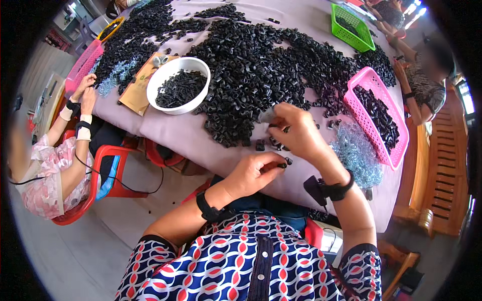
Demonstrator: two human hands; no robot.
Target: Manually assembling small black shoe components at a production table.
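A small dark piece sits at the fingertips of the left hand, pinched between thumb and forefinger. Just beyond it, the right hand has its fingers curled; whether they grip anything, I cannot tell. Loose black bits lie near both hands' fingertips, and a black heap spreads beyond them. Right of the fingers are a bluish tangle and a pink basket; farther left, a white bowl.
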